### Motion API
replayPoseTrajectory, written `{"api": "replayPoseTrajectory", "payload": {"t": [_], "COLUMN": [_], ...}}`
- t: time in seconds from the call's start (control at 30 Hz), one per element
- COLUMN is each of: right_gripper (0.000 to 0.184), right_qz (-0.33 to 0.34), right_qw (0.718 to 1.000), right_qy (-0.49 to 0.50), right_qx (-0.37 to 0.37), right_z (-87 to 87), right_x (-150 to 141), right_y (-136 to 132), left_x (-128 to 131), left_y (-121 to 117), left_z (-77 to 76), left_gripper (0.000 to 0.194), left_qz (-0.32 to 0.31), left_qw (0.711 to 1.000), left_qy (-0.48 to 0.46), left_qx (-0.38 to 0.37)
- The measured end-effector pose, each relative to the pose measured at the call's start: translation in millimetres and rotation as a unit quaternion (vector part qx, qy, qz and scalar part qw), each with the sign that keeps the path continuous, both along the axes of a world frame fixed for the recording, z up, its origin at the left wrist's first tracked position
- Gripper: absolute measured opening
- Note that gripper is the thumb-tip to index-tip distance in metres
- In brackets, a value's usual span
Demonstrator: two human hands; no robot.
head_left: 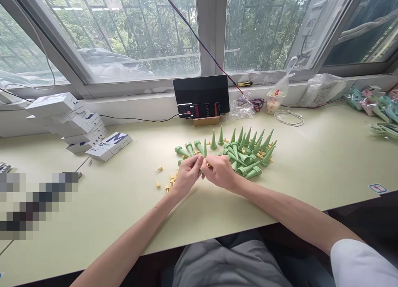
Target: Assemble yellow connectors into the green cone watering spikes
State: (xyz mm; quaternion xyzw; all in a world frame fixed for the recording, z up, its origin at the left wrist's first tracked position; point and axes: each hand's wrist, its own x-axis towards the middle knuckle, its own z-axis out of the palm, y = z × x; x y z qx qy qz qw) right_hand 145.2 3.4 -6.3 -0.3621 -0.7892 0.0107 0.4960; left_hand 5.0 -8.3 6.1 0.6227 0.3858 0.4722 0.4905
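Note:
My left hand (189,172) and my right hand (220,171) meet above the near edge of a heap of parts. A green plastic spike (205,148) rises point up from between their fingertips, its base hidden by the fingers. My left hand is closed on it. From my right hand's curled fingers shows a small yellow plastic valve (209,165). To the right lies a heap of green spikes (245,159), some on their sides, with others upright behind. Several loose yellow valves (172,180) are scattered left of my left hand.
Behind the parts, a phone (205,110) leans on a black tablet (200,90). White boxes (71,117) are stacked at left. A bagged cup (275,100) and a coiled cable (289,118) sit back right, with bagged coloured items (374,104) at far right.

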Motion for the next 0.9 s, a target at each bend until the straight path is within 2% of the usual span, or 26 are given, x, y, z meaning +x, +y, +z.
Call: {"api": "replayPoseTrajectory", "payload": {"t": [0.23, 0.6, 0.77, 0.9], "right_gripper": [0.036, 0.037, 0.038, 0.044], "right_qz": [-0.023, -0.059, -0.035, -0.033], "right_qw": [0.999, 0.998, 0.998, 0.993], "right_qy": [0.005, 0.008, 0.035, 0.071], "right_qx": [-0.026, 0.02, -0.044, -0.088], "right_z": [1.8, 2.1, 1.7, 3.7], "right_x": [-1.4, -3.7, -3.0, 0.8], "right_y": [-5.2, -7.1, -3.4, 0.3], "left_x": [4.8, 5.2, 2.9, -2.1], "left_y": [-2.7, -3.4, -0.6, 5.6], "left_z": [1.4, -1.4, 2.0, 6.1], "left_gripper": [0.044, 0.045, 0.042, 0.038], "left_qz": [0.015, 0.032, 0.031, 0.073], "left_qw": [1.0, 0.999, 0.999, 0.995], "left_qy": [-0.018, -0.012, -0.013, -0.027], "left_qx": [0.004, 0.01, -0.019, -0.054]}}
